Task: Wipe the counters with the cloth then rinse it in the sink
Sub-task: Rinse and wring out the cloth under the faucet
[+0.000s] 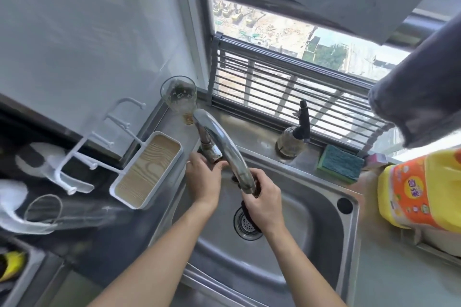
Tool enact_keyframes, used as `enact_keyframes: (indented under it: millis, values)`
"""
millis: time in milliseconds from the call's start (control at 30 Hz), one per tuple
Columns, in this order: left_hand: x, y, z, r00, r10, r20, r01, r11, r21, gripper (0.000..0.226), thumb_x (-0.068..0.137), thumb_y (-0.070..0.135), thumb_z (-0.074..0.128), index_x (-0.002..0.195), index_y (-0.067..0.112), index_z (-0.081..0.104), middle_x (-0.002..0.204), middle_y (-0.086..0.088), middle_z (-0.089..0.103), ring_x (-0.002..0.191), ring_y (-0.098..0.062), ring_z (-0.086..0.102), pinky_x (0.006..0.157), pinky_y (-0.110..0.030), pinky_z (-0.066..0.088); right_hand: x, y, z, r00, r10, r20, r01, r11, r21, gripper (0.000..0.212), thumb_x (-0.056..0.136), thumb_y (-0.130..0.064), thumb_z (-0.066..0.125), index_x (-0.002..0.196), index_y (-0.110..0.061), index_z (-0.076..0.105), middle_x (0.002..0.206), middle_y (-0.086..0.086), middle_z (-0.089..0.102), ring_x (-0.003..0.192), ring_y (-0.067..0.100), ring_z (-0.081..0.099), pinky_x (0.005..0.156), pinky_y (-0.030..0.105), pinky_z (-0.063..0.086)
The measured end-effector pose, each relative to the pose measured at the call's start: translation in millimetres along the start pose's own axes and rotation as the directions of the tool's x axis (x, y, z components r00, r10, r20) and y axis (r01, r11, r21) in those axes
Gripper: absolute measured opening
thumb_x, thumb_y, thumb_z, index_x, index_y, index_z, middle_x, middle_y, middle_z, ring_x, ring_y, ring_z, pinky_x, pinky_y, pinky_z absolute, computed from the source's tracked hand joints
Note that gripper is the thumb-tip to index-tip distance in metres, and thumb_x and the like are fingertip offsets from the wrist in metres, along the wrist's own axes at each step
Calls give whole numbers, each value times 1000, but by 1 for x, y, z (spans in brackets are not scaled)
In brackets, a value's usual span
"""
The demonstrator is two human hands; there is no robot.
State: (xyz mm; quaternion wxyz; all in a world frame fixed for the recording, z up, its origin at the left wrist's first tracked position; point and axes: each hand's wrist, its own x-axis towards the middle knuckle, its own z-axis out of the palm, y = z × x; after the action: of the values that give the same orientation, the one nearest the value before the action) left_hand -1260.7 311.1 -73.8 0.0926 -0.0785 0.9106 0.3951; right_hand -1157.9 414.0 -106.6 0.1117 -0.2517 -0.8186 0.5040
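Note:
A steel sink (306, 222) fills the middle of the view, with its drain (245, 225) between my forearms. A curved chrome faucet (224, 139) arches over the sink. My left hand (203, 179) grips the foot of the faucet column, fingers and thumb curled round it. My right hand (265, 200) holds a dark cloth (247, 209) bunched right under the spout's end; only small dark parts of it show past my fingers. I cannot see whether water is running.
On the sink's back ledge stand a drinking glass (178, 97), a soap dispenser (294, 139) and a green sponge (340, 163). A white tray (147, 169) and a lying glass jar (50, 209) are left; a yellow bottle (421, 194) and hanging grey towel (419, 97) right.

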Motion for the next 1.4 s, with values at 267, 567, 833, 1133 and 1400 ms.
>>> enact_keyframes:
  millis: [267, 567, 833, 1133, 1400]
  values:
    - [20, -1, 5, 969, -202, 145, 201, 979, 20, 35, 78, 35, 75, 103, 16, 61, 98, -2, 73, 94, -27, 68, 80, -32, 54, 2, -10, 5, 999, -52, 10, 52, 999, -16, 34, 75, -38, 60, 102, -19, 68, 73, -24, 57, 71, -9, 57, 66, 4, 36]
    - [5, 11, 7, 958, -276, 70, 285, 921, -266, 44, 83, 40, 43, 103, 3, 58, 107, -19, 68, 105, -39, 64, 97, -51, 51, 0, -5, 3, 998, -53, 42, 54, 998, -37, 28, 77, -27, 65, 102, -17, 67, 75, -27, 55, 73, -12, 55, 68, 2, 35]
    - [12, -3, 13, 986, -157, 61, 159, 987, -25, 23, 88, 20, 64, 108, 12, 55, 109, -12, 69, 103, -35, 65, 91, -45, 55, -12, 4, 4, 994, -45, 97, 53, 996, -77, 39, 70, -15, 60, 106, -26, 71, 91, -10, 72, 80, 9, 65, 74, 26, 53]
    - [-5, -37, 23, 818, -255, 516, 367, 921, -128, 35, 92, 52, 53, 111, 23, 60, 115, -10, 72, 91, -27, 69, 90, -47, 58, -27, -2, 4, 999, -31, 14, 32, 997, -65, 33, 73, -6, 66, 99, -26, 66, 84, -20, 62, 77, -1, 59, 71, 12, 41]
    - [-69, -68, 31, 223, -49, 974, 890, 418, -182, 89, 86, 86, 17, 141, 28, 57, 141, -7, 61, 130, -31, 57, 102, -57, 47, -25, 15, 3, 996, -2, -84, -7, 993, -116, 17, 79, -31, 77, 91, -26, 65, 89, -9, 58, 86, 9, 55, 79, 21, 42]
